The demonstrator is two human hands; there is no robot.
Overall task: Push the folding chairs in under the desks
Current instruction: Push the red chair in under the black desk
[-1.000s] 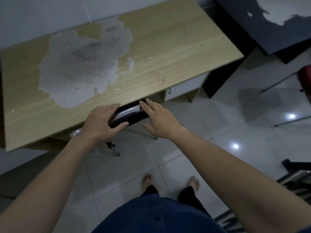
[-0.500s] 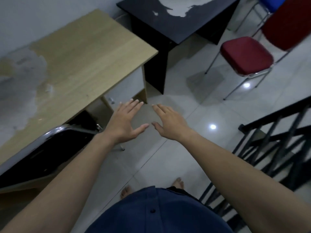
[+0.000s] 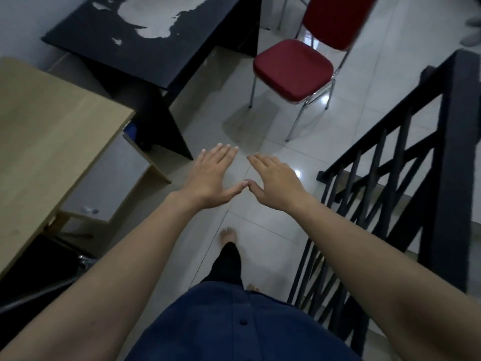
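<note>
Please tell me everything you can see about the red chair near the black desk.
The red chair has a padded red seat with rounded corners, a red backrest rising toward the top edge, and thin shiny metal legs. It stands upright on the pale tiled floor, right of the black desk and not under it. Its seat is bare, and neither hand touches it.

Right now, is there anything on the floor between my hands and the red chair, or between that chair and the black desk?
Nothing visible. Only bare tile lies between the left hand, the right hand and the red chair. The floor between the chair and the black desk looks clear too. The black railing stands off to the right.
</note>
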